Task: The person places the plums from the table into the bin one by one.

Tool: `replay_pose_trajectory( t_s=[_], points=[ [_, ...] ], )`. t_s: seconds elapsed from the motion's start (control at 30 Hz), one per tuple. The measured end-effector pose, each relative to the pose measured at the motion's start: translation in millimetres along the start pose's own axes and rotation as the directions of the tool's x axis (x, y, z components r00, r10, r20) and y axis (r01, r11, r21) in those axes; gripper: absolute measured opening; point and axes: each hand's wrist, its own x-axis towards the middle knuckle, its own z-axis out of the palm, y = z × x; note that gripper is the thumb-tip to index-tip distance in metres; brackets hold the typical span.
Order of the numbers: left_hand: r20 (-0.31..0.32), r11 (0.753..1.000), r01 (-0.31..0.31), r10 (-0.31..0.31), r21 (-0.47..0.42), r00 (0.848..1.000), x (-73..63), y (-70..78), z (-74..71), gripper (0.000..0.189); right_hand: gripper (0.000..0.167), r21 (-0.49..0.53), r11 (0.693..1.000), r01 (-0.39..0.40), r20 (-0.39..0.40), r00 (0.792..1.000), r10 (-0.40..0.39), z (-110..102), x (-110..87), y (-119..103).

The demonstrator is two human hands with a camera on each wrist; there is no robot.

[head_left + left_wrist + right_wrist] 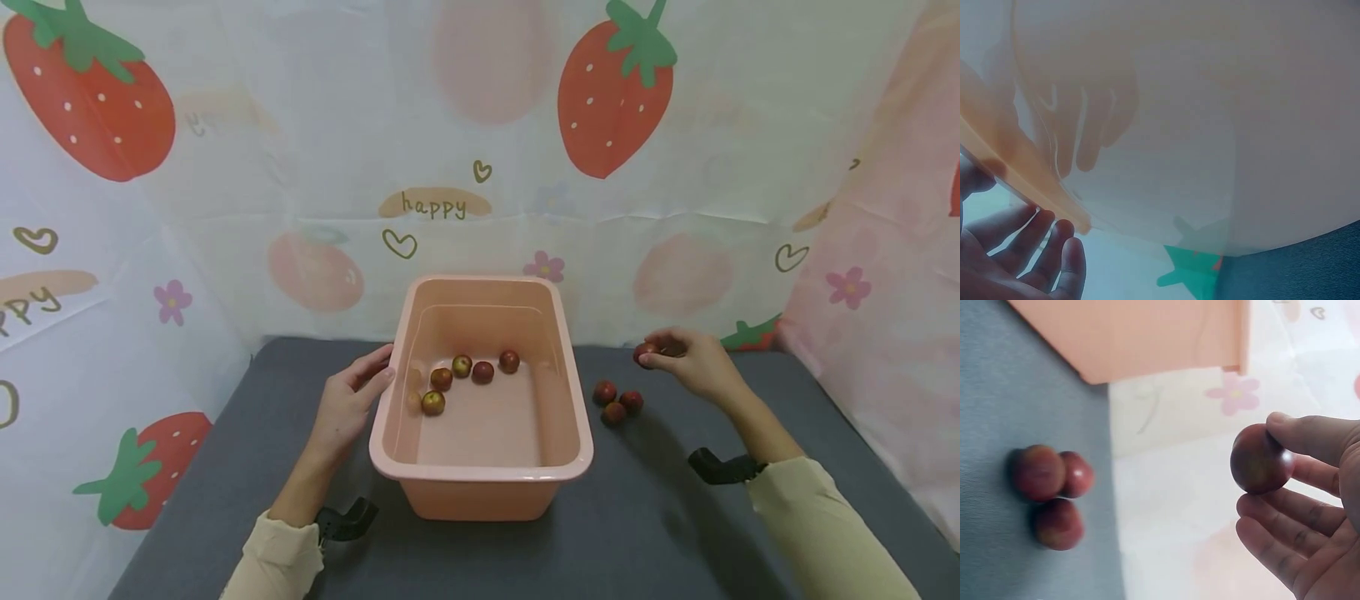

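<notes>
My right hand [693,362] pinches a dark red plum [1262,458] between thumb and fingers, above the far right part of the table. Below and left of that hand lie three more plums [1061,525], close together on the cloth. A pink plastic basin [480,473] stands in the middle, with several red and yellow-green plums [483,372] on its floor, mostly toward the far left. My left hand [347,408] is at the basin's left side; in the left wrist view its relaxed fingertips [1072,250] rest against the rim.
Dark grey cloth [637,533] covers the table. Behind and beside it hangs a pale curtain [517,242] printed with strawberries, flowers and hearts; the basin's far end stands near it. Each wrist wears a black camera mount [723,467].
</notes>
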Motion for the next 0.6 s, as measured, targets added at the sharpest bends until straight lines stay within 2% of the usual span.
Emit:
replay_pose_trajectory(
  t_s=[0.13,0.43,0.6],
  points=[
    [0.002,1.000,0.000,0.000,-0.002,1.000,0.2,-0.7,-0.4,0.045,0.042,-0.013,1.000,-0.003,-0.008,1.000,0.003,-11,10.0,-10],
    [0.003,0.999,-0.015,0.015,-0.032,1.000,1.1,-3.2,-0.4,0.044,0.035,0.013,0.995,0.095,-0.025,0.995,-0.095,-25,28.0,-25],
    [0.004,0.999,-0.021,0.021,-0.042,1.000,2.0,-3.9,-0.5,0.044,0.036,-0.015,0.997,0.080,-0.017,0.997,-0.081,-25,34.7,-34]
  ],
)
